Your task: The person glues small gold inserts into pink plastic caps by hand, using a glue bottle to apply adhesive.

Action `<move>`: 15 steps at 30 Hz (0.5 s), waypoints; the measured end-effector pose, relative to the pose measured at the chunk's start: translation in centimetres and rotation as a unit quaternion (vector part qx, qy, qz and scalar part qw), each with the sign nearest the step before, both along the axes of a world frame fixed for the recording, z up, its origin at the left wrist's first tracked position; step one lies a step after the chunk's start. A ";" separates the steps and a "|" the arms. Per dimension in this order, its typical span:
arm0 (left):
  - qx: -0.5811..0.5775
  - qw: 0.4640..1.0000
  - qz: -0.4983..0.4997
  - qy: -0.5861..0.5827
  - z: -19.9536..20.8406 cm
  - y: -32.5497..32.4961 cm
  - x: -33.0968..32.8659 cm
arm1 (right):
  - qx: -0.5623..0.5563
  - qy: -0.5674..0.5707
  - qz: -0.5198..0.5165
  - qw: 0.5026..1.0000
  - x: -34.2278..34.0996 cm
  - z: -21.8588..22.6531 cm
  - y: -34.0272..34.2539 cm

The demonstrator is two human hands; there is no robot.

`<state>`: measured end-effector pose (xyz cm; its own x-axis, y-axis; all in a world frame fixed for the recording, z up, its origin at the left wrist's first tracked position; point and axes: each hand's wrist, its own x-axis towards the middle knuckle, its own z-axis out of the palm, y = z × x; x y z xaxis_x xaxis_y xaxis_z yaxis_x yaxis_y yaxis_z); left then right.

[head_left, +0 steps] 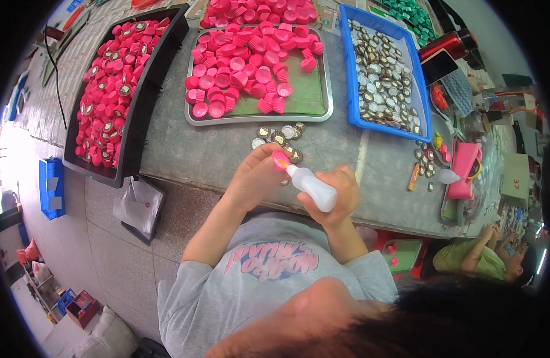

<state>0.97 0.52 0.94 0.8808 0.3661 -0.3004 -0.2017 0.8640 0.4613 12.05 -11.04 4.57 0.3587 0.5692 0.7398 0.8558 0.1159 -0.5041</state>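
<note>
My left hand (250, 178) pinches a small pink fluted cup (279, 159), its mouth turned toward the bottle. In my right hand (343, 196) is a white squeeze bottle (314, 187), tilted so that its nozzle reaches the cup's opening. Whether the nozzle touches the inside is too small to tell. Just beyond my left fingers, several round cap-like discs (278, 138) lie loose on the grey table (227, 146), some with pale faces and some with dark patterned ones. Farther back, a metal tray (306, 89) with a green bottom carries a heap of similar pink cups (239, 74).
At the left a long black bin (145, 98) holds pink cups, some with discs in them. A blue tray (352, 89) of discs stands at the right. Farther right are an orange tube (414, 177) and a pink container (461, 173). Another person (475, 256) sits at the far right.
</note>
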 end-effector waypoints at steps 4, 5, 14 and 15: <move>0.085 0.996 0.004 0.011 -0.2 0.1 -0.2 | 0.011 0.012 0.001 1.000 0.0 -0.4 -0.1; 0.119 0.992 0.007 0.031 -0.1 0.1 -0.2 | 0.014 0.018 0.006 1.000 0.1 -0.5 -0.2; 0.373 0.925 0.075 0.014 -0.5 1.4 -1.1 | 0.073 0.284 -0.080 0.953 1.3 -1.7 -2.1; 0.373 0.925 0.075 0.014 -0.5 1.6 -1.2 | 0.073 0.284 -0.079 0.953 1.7 -1.7 -2.3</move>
<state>-0.21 2.11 0.44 0.7984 0.5989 0.0623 -0.2722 0.2667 0.9245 13.77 -13.36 2.90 0.7979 0.3805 0.4675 0.4621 0.1118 -0.8797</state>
